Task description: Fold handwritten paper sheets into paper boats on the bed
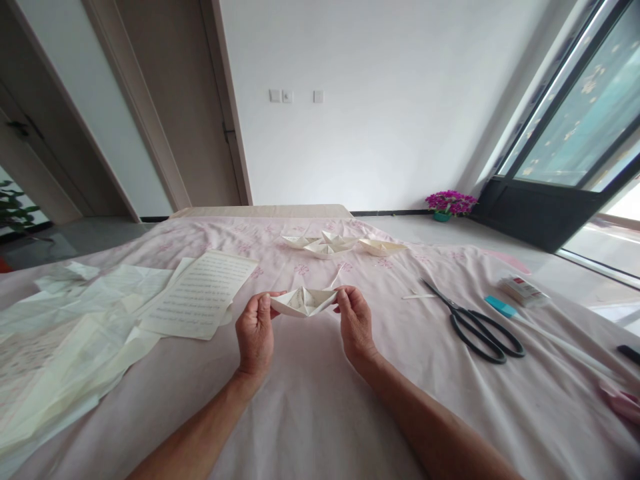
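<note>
A folded paper boat [305, 302] is held level above the cloth-covered table, its pointed middle facing up. My left hand [256, 330] pinches its left tip between thumb and fingers. At the opposite tip, my right hand [356, 323] grips the paper the same way. Farther back on the cloth stand several more folded paper boats [330, 248], grouped close together, with a yellowish paper boat [383, 247] at their right end. Just behind my right hand lies a thin paper strip [340, 273].
Loose printed sheets [200, 297] and crumpled papers [90, 327] spread over the left side. To the right lie black-handled scissors [473, 323], paper scraps [417, 294], a blue-and-white tool [501, 307] and a small box [524, 291]. Pink tablecloth [300, 413] covers the table.
</note>
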A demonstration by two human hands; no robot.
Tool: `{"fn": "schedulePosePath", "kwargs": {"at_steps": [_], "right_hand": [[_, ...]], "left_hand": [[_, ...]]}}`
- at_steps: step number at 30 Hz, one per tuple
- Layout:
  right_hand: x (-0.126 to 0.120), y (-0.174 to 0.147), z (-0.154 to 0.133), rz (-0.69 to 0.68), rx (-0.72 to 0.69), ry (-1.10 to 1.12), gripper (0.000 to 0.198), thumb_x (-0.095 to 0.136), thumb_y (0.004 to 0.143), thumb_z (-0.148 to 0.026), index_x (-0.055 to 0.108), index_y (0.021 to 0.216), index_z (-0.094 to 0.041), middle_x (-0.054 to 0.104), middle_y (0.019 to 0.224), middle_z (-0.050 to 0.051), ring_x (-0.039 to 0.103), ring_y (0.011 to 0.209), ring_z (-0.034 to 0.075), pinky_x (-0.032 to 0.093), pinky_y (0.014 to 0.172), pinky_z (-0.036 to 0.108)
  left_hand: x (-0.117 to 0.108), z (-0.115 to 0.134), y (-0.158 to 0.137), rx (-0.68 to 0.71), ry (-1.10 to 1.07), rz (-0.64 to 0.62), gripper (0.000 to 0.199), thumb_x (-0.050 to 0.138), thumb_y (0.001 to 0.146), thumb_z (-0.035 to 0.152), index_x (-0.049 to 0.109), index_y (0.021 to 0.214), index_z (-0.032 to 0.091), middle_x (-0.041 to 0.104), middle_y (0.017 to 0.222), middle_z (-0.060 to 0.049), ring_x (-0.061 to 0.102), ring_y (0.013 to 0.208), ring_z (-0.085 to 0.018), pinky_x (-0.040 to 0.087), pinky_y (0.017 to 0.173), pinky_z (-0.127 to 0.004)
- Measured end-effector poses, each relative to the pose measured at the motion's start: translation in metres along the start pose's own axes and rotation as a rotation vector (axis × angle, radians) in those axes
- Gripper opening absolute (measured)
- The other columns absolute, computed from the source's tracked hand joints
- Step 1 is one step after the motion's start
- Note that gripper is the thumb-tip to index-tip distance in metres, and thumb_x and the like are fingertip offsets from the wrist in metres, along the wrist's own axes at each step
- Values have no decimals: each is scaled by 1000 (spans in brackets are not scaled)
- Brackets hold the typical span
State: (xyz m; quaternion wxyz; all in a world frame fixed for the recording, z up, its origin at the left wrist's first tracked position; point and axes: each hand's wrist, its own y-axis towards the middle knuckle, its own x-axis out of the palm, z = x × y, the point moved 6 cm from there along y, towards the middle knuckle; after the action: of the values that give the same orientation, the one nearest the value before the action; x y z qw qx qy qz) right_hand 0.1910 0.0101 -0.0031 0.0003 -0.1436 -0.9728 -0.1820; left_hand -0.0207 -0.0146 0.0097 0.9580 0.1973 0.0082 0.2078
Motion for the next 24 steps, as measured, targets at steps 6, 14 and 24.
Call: {"fn": "schedulePosePath", "kwargs": {"at_steps": [6,14,24], "right_hand": [[2,-2,1,-56,-11,-18,28,46,89,-44,56,82,-19,58,72,0,52,68,14,45,64,26],[6,-17,-48,-233,-585,-633,41,48,81,-20,51,122,-24,54,127,8,44,121,26,33,102,46],[45,-36,-55,-559,-806,-947,14,55,89,-32,65,98,-30,67,91,0,46,110,22,17,111,42]], "left_hand": [[-3,-3,3,-8,-19,30,35,44,91,44,61,88,14,70,92,-8,67,79,-16,57,68,-28],[-7,-5,7,116,195,2,32,41,93,40,64,95,18,70,97,-6,64,84,-15,54,72,-25],[-4,-1,2,122,217,-31,33,39,94,39,64,98,18,70,100,-7,64,87,-16,52,76,-26]]}}
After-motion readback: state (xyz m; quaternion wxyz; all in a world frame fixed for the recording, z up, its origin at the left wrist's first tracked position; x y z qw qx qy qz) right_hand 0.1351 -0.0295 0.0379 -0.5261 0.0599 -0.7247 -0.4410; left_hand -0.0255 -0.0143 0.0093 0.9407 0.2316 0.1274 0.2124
